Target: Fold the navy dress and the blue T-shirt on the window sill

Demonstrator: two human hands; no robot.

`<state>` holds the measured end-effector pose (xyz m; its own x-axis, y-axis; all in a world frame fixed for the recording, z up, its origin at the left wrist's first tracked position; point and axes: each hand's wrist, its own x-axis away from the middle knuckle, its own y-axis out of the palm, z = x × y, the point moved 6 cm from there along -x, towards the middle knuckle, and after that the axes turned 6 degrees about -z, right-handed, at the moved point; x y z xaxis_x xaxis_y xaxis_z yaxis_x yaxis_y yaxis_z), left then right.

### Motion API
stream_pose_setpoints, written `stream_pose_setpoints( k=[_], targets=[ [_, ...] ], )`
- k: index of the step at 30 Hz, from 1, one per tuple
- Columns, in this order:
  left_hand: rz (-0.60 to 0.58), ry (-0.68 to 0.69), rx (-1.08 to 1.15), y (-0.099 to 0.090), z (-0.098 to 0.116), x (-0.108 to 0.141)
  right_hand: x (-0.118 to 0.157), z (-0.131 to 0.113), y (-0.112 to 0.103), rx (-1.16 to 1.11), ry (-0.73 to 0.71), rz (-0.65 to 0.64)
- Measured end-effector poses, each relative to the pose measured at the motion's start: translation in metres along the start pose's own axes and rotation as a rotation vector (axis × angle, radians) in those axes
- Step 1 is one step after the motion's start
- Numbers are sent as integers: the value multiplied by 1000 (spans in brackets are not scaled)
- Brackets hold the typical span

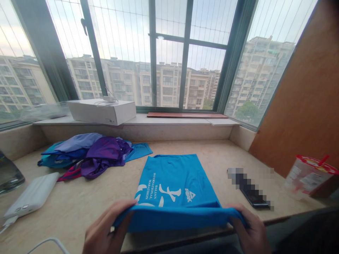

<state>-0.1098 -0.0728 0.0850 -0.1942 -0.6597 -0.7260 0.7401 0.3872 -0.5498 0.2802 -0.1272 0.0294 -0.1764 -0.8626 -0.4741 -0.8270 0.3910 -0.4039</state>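
Observation:
A blue T-shirt [182, 176] with white marathon lettering and a logo lies on the stone-topped ledge, part-folded into a flat panel. Its near edge is lifted and stretched level between both hands. My left hand [108, 225] pinches the left end of that edge, thumb and fingers closed on the cloth. At the right end, my right hand [247, 225] grips the same edge, with the fabric between thumb and fingers. The far part of the shirt rests flat on the surface.
Crumpled clothes [103, 155] lie at the back left. A white power bank [33, 194] with a cable is at the left. To the right are a pixelated dark phone [251, 192] and a plastic cup [304, 176] with a red lid. A white box [100, 111] sits on the sill.

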Motion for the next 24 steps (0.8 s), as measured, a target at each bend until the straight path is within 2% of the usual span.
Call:
stream_pose_setpoints(
  k=[3, 6, 10, 14, 16, 19, 22, 24],
  targets=[
    [-59, -227, 118, 26, -13, -42, -32, 4, 3, -26, 144, 5],
    [-181, -389, 189, 59, -41, -71, -73, 10, 14, -52, 179, -40],
    [-229, -373, 138, 89, -75, -113, -143, 26, 36, -6, 124, -124],
    [-265, -314, 24, 120, -103, -150, -212, 46, 65, 204, 58, -195],
    [-292, -292, -44, 137, -115, -154, -231, 59, 79, 298, 52, -229],
    [-335, -185, -171, 160, -124, -144, -236, 80, 91, 423, 70, -241],
    [-531, 31, -258, 184, -119, -124, -226, 96, 102, 608, 20, -388],
    [-672, 97, -262, 196, -115, -114, -218, 101, 107, 685, -15, -476]
  ],
)
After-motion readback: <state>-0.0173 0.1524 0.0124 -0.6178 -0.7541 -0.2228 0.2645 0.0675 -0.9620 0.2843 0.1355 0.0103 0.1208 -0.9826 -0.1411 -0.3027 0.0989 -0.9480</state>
